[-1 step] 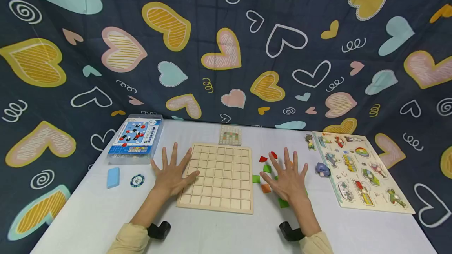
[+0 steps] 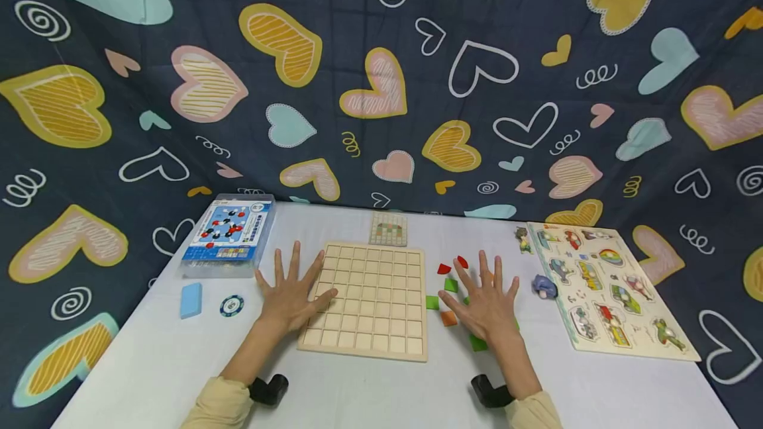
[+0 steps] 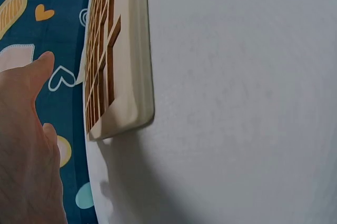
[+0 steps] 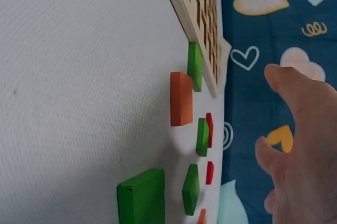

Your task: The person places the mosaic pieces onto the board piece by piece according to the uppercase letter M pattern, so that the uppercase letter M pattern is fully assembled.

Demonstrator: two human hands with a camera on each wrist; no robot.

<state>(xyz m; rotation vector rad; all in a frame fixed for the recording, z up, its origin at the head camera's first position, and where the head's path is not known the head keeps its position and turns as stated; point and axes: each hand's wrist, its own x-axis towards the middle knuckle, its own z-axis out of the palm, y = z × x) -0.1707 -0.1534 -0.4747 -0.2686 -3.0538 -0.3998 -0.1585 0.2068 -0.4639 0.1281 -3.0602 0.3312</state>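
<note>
A pale wooden grid board [image 2: 369,300] lies flat in the middle of the white table. My left hand [image 2: 293,293] rests palm down with fingers spread, its thumb and inner fingers lying over the board's left edge. My right hand [image 2: 485,300] is spread flat to the right of the board, over loose coloured pieces: red pieces [image 2: 444,269], a green piece [image 2: 432,302], an orange piece [image 2: 449,318]. The right wrist view shows the orange piece [image 4: 181,99] and a green block [image 4: 141,196] on the table under the right hand [image 4: 303,145]. The left wrist view shows the board's corner [image 3: 118,61] beside the left hand [image 3: 26,145]. Neither hand holds anything.
A blue-printed clear box [image 2: 229,234], a light blue block [image 2: 191,299] and a round chip [image 2: 231,305] lie at the left. A small pattern card [image 2: 389,228] sits behind the board. A peg puzzle [image 2: 608,286], a small figure [image 2: 523,239] and a bluish piece [image 2: 544,286] lie at the right.
</note>
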